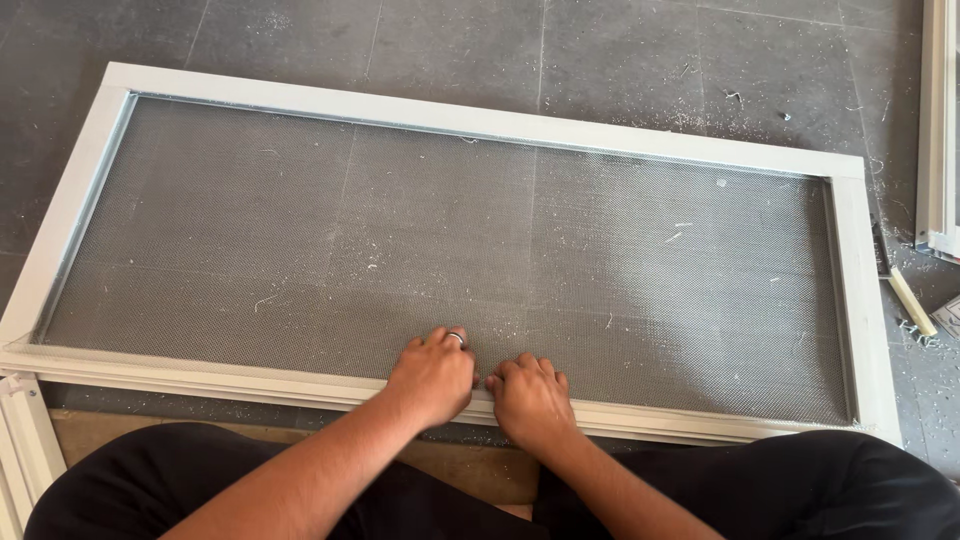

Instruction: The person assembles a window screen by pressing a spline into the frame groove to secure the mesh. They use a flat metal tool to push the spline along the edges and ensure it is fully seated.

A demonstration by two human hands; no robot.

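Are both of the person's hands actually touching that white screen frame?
Touching. The head view shows the left hand and right hand pressed side by side on the near rail of the white frame, fingers curled over its mesh edge.

A dark grey floor (620, 60) of large square tiles fills the view, its pale joint lines running across it. White shavings and dust (740, 110) lie scattered over the tiles, thickest toward the right. Another white frame piece (938, 130) stands at the right edge, with daylight falling softly from that side.
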